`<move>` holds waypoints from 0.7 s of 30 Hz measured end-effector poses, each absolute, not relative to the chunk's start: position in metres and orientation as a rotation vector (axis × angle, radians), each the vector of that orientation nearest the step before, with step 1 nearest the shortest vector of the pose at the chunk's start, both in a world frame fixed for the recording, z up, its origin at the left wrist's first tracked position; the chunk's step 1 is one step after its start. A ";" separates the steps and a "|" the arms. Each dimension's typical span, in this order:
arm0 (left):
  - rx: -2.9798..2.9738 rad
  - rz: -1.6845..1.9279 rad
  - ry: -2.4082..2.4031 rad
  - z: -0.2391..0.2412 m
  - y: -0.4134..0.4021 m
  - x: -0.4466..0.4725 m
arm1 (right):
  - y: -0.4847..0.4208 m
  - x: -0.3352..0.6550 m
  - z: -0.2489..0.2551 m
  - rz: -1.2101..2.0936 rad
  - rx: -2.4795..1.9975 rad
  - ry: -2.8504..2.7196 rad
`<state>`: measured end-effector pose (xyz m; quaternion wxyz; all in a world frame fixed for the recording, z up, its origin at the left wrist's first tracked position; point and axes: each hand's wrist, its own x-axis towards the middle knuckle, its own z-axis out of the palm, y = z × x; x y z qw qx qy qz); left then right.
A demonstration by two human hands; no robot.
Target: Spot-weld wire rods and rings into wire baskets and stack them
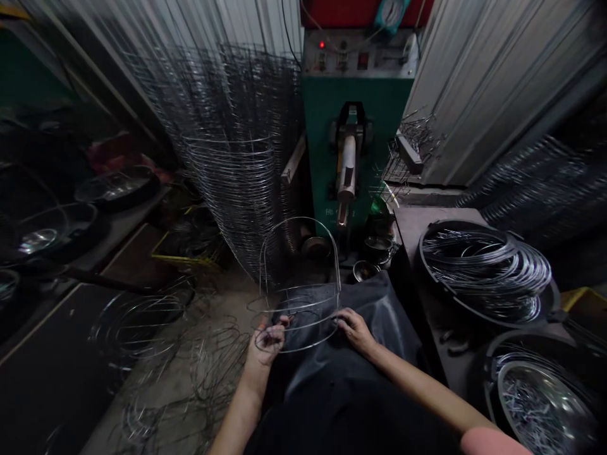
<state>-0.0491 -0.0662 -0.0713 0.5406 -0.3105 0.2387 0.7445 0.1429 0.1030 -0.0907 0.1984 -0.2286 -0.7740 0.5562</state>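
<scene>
**Wire frame** [303,292], an arched form of bent metal rods and rings, held upright above the person's dark apron [379,322]. Left hand [268,341] clenched around the rings at the frame's 9 o'clock side; right hand [355,330] gripping a ring at its 3 o'clock side. Green spot-welding machine [322,145] at 12 o'clock; tall stack of wire frames [232,164] at 11 o'clock; coiled wire loops [484,265] in a round black tray [429,284] at 2 o'clock; loose wire pieces [208,373] on the floor at 8 o'clock.
</scene>
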 end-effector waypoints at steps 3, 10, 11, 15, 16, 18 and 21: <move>-0.653 1.800 0.677 -0.079 -0.077 -0.049 | 0.104 0.133 -0.081 1.064 -0.327 -2.576; -0.392 2.108 1.359 -0.039 -0.100 -0.016 | 0.096 0.088 -0.032 0.360 -0.036 -2.920; -0.291 2.148 1.434 -0.028 -0.095 -0.012 | 0.093 0.082 -0.025 0.351 -0.039 -2.945; -0.009 2.142 1.497 0.002 -0.056 -0.014 | 0.078 0.064 -0.010 0.353 -0.050 -3.042; 0.026 2.125 1.497 0.005 -0.046 -0.016 | 0.075 0.061 -0.009 0.370 -0.060 -3.058; 0.060 2.089 1.512 0.007 -0.029 -0.020 | 0.078 0.060 -0.008 0.437 -0.112 -3.065; 0.058 2.082 1.535 0.005 -0.018 -0.028 | 0.108 0.092 -0.006 0.533 -0.356 -2.966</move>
